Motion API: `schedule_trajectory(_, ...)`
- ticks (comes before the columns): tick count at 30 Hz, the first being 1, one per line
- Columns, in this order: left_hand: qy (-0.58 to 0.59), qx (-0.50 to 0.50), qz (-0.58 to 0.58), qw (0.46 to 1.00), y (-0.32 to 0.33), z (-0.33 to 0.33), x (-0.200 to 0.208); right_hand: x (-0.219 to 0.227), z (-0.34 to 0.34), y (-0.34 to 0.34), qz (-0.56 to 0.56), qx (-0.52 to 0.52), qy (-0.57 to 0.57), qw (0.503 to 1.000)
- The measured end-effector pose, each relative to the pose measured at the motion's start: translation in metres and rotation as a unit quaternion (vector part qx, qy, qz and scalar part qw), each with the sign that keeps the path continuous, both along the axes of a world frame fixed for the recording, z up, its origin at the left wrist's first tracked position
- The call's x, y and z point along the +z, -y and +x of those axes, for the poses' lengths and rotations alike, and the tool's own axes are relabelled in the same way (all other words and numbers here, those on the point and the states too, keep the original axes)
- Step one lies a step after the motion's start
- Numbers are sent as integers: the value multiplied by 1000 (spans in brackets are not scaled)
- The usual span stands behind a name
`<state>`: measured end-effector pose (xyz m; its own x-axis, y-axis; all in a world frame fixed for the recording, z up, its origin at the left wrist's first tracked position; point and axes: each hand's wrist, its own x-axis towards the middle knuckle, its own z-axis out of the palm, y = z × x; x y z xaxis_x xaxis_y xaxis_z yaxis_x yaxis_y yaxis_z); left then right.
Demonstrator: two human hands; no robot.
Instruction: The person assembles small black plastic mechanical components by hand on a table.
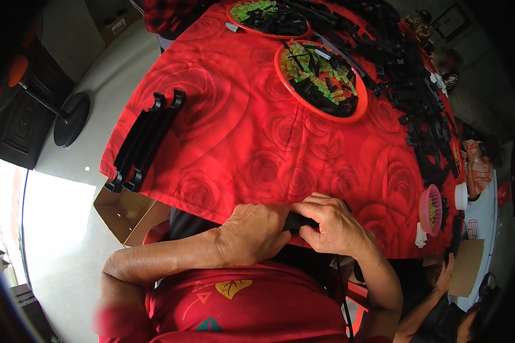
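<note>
At the near edge of the table, my left hand (254, 231) and my right hand (339, 226) are closed close together on a black plastic part (296, 222). Most of that part is hidden by my fingers, so its full shape does not show. Toward the left of the table, two long black plastic bars (149, 140) with hooked ends lie side by side, apart from my hands. Beyond my right hand sits an orange-red plate (355, 118) with small black pieces and yellow-green strips in it.
A second orange-red plate (294, 37) holds similar pieces at the far edge. Many black parts (423, 108) lie heaped along the right side, near a pink basket (430, 210). Below the table's left corner stands an open cardboard box (117, 214). Another person's hand (444, 275) shows lower right.
</note>
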<state>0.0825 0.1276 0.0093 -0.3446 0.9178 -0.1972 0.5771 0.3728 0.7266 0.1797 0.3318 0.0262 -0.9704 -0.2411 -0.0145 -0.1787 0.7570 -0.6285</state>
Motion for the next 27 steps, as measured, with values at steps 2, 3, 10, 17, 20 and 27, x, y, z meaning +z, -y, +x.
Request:
schedule_trajectory(2,13,10,8,1000,-1,-5,1,4,-5,-2,-2,0,14,1000)
schedule_trajectory(3,29,18,16,999,-1,-5,1,14,-7,-2,17,0,-1,1000)
schedule_trajectory(10,228,27,96,968,7,-18,2,49,-25,-4,54,4,63,997)
schedule_trajectory(17,283,-1,89,955,12,-17,2,64,-28,1,48,18,94,994)
schedule_trajectory(20,286,1,114,951,11,-15,0,67,-29,4,47,8,93,995)
schedule_trajectory(27,288,9,128,949,9,-6,-8,71,-38,7,16,-13,208,978)
